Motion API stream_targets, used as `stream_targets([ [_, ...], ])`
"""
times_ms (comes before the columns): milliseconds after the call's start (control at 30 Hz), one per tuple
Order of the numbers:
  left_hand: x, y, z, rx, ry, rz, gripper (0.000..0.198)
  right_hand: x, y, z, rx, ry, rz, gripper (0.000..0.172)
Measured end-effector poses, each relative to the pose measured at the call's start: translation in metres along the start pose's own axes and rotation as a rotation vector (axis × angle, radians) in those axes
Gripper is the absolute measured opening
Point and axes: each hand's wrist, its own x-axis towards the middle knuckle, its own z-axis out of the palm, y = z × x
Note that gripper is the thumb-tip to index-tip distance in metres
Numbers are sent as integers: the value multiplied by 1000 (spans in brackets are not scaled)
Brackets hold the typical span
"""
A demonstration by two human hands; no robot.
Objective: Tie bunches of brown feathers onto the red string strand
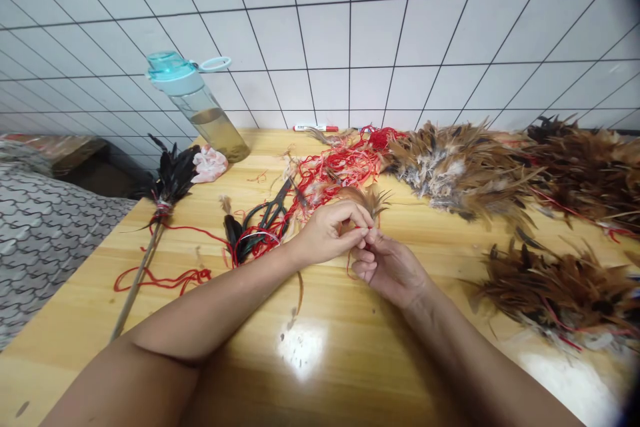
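Observation:
My left hand [330, 232] and my right hand [387, 268] meet over the middle of the wooden table [310, 353], fingertips pinched together on a small bunch of brown feathers [369, 200] that fans out above them. A red thread hangs down from the pinch. Just left of my left hand lie dark-handled scissors [267, 217] in a tangle of red thread [335, 170]. A stick with black feathers tied at its top [163, 203] lies at the far left, red thread trailing from it.
Piles of brown feathers [460, 170] cover the right side of the table, another heap [560, 290] near the front right. A clear water bottle with a blue lid [200, 103] leans at the back left beside a pink cloth [210, 163]. A red marker [315, 127] lies by the tiled wall.

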Motion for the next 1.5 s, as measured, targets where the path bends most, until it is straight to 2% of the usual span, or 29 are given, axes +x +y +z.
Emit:
stream_targets([
  [133, -1, -6, -2, -161, -15, -95, 14, -1, -1, 1, 12, -53, 48, 19],
  [267, 0, -8, -4, -202, -28, -114, 15, -2, -1, 0, 22, -75, 61, 17],
  [567, 0, -9, 2, -362, 52, -269, 21, -1, 4, -2, 6, -40, 24, 16],
  [667, 0, -9, 4, -410, 54, -280, 24, 0, 4, -3, -18, -58, 7, 16],
  [833, 0, -6, -2, -183, -12, -208, 13, 1, 5, -6, -42, -110, 16, 18],
  [967, 2, -4, -9, 135, -55, -56, 10, 0, 4, -6, -17, -160, 19, 18],
  [1033, 4, -3, -12, 210, -76, 21, 13, 0, 4, -6, -3, -165, 25, 17],
  [1267, 10, -5, -21, 220, -198, 165, 16, 0, 4, -4, 10, -153, 32, 18],
  [1500, 13, -6, -27, 208, -286, 242, 22, 0, 5, -6, -20, -158, 43, 18],
])
